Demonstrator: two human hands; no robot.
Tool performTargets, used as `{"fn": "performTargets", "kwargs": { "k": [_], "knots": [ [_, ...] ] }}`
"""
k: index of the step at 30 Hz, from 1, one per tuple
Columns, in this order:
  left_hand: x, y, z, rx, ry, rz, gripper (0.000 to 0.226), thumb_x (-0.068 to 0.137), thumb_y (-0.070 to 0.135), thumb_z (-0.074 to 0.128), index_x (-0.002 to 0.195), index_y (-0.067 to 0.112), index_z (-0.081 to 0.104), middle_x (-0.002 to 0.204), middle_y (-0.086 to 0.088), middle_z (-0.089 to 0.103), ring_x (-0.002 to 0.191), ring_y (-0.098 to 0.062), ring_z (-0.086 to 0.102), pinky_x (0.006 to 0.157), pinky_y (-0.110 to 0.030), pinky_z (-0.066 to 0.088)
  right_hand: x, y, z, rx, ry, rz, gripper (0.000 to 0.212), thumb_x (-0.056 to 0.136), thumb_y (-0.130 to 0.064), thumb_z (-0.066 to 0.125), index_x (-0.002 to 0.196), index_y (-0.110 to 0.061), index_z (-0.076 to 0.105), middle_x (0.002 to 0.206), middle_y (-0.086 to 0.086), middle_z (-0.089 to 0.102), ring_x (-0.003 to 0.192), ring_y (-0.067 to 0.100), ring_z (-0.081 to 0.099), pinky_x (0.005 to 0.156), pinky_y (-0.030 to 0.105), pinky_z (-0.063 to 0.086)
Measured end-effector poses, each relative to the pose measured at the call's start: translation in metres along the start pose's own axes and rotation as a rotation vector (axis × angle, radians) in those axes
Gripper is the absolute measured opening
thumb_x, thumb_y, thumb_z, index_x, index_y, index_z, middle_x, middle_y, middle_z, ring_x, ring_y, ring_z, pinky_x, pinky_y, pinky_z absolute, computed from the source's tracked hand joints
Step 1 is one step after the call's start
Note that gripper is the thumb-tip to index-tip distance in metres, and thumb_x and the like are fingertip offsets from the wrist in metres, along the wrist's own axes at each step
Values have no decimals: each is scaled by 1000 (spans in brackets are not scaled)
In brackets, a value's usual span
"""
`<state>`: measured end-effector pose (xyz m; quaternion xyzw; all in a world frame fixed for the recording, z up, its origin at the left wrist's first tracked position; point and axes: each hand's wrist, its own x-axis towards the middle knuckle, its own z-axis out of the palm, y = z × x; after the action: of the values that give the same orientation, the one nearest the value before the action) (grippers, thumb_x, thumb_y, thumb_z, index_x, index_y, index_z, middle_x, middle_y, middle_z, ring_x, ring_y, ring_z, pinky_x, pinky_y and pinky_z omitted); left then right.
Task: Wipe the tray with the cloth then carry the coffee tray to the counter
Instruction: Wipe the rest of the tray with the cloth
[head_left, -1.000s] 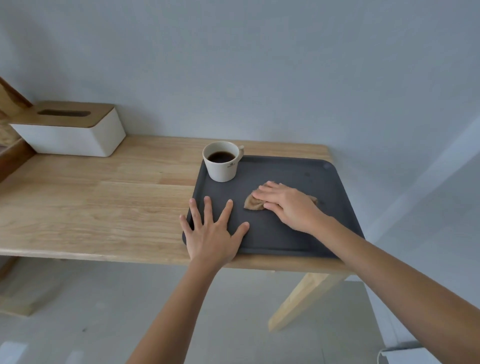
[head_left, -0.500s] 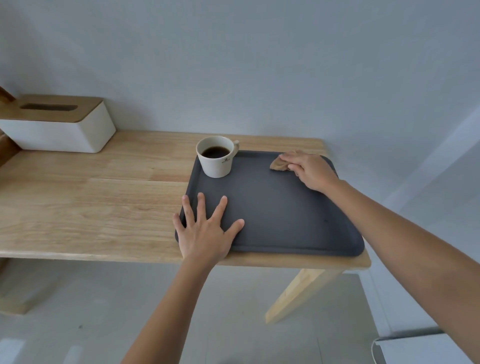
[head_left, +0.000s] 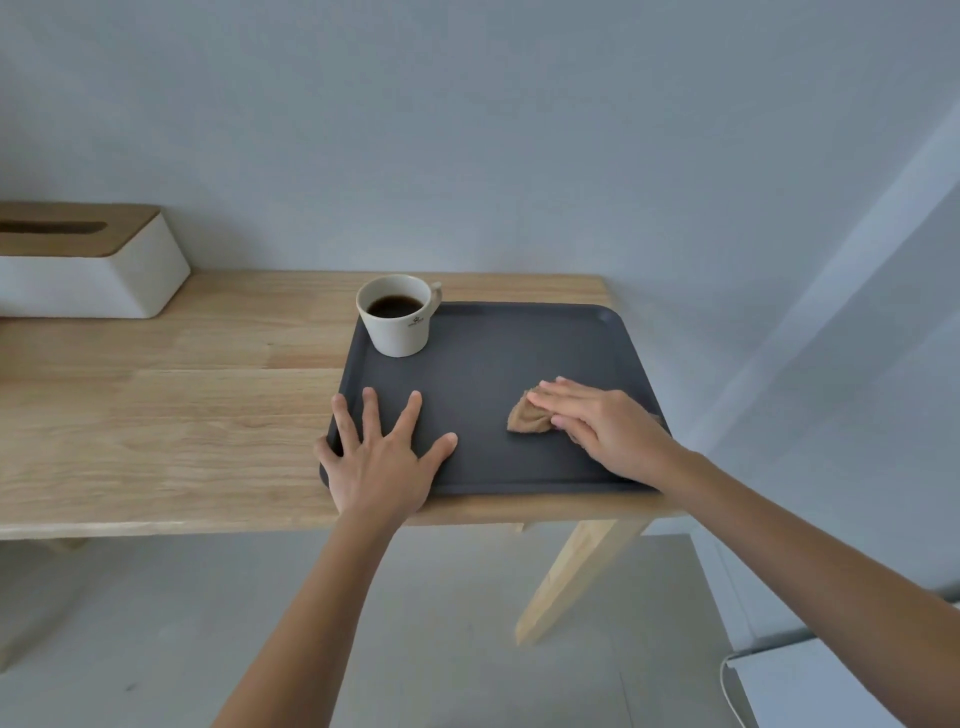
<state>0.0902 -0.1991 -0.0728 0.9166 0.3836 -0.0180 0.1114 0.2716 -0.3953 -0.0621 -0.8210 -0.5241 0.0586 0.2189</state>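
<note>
a pale wall fills the upper half of the view, and below it a light wooden surface (head_left: 156, 415) runs from the left edge to its right end, where one angled wooden leg (head_left: 571, 577) shows beneath it over a grey floor (head_left: 156, 623). at the lower right corner, part of a white object (head_left: 810, 686) with a thin cable sits on the floor.

a dark grey tray (head_left: 498, 364) with a raised rim lies flat at the right end of the surface, its near edge close to the surface's front edge. far to the left, against the wall, stands a white tissue box (head_left: 88, 275) with a wooden slotted lid, well apart from the tray.

the left hand (head_left: 382, 460) lies palm down on the tray's near left corner, fingers (head_left: 371, 415) spread wide and flat, gripping nothing; the little finger reaches over the rim onto the wood. the right hand (head_left: 605, 423) presses flat on the tray's right side, fingers straight and held together, pinning the cloth rather than closing around it.

a white cup (head_left: 397, 327) with dark coffee stands upright in the tray's far left corner, handle turned to the far right. the small tan cloth (head_left: 527, 418) is bunched on the tray floor under the right fingertips, its crumpled end sticking out toward the left hand, well apart from the cup.
</note>
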Motion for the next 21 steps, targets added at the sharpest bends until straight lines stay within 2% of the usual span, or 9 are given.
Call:
{"fn": "performTargets", "kwargs": {
  "k": [4, 7, 10, 12, 16, 21],
  "knots": [
    [1, -1, -1, -11, -13, 9, 72, 82, 79, 20, 147, 51, 7, 164, -2, -3, 147, -32, -18, 113, -57, 8, 41, 27, -3, -36, 67, 93, 41, 96, -11, 48, 136, -20, 52, 144, 2, 50, 141, 19, 36, 115, 42, 32],
    [1, -2, -2, -13, -16, 12, 72, 82, 79, 20, 147, 52, 7, 164, -2, -4, 147, -32, -18, 113, -57, 8, 78, 50, -13, -114, 67, 189, 40, 98, -15, 45, 137, -19, 50, 146, 4, 49, 141, 26, 36, 114, 44, 32],
    [0, -2, -2, -17, -17, 12, 72, 82, 80, 20, 147, 52, 7, 164, -2, -4, 148, -32, -18, 113, -57, 8, 101, 61, -17, -148, 98, 268, 39, 99, -18, 42, 136, -22, 50, 142, 4, 52, 130, 33, 47, 104, 46, 41],
    [0, -2, -2, -16, -13, 8, 72, 82, 80, 19, 147, 52, 7, 164, -2, -4, 148, -32, -18, 113, -57, 8, 103, 60, -13, -151, 115, 282, 39, 99, -17, 42, 136, -23, 51, 143, 2, 53, 129, 31, 49, 104, 44, 42],
    [-1, 0, -1, -11, -4, -4, 72, 82, 79, 19, 147, 51, 7, 164, -3, -3, 148, -32, -18, 113, -58, 9, 83, 46, -6, -106, 97, 247, 39, 99, -16, 42, 138, -20, 49, 147, 2, 48, 139, 22, 40, 114, 42, 33],
    [-2, 1, -3, -2, -8, -9, 72, 83, 79, 18, 148, 50, 6, 164, -4, -3, 148, -32, -18, 112, -59, 9, 40, 18, 5, -79, 89, 141, 40, 99, -17, 43, 138, -21, 48, 146, 1, 48, 139, 18, 40, 114, 41, 33]
  ]
}}
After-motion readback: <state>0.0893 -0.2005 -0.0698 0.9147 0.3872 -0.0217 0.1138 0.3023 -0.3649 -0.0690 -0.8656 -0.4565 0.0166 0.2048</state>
